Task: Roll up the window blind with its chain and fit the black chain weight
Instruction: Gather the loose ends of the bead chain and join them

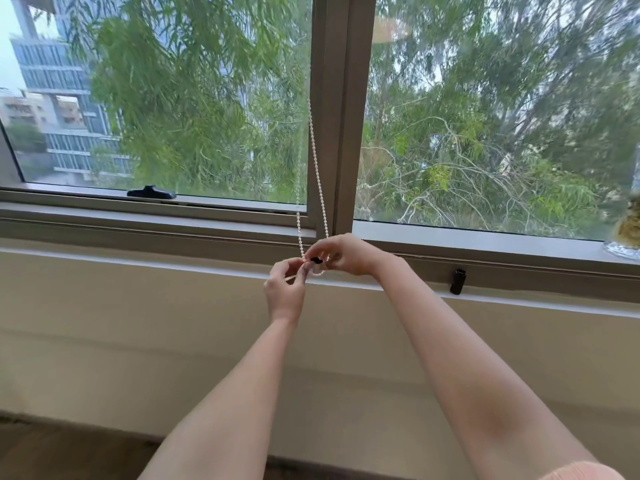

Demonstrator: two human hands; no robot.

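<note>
A white bead chain (317, 168) hangs in a loop down the window's middle post, and its bottom ends between my hands at sill height. My right hand (341, 255) pinches a small black chain weight (316, 260) at the bottom of the loop. My left hand (285, 287) sits just below and to the left, its fingertips pinching the left strand of the chain next to the weight. The blind itself is out of view above the frame. How the weight sits on the chain is hidden by my fingers.
A black window handle (151, 192) lies on the left pane's lower frame. A small black cylinder (457, 281) stands on the sill ledge to the right. A glass vase with a plant (627, 233) stands at the far right of the sill. The beige wall (138, 323) runs below.
</note>
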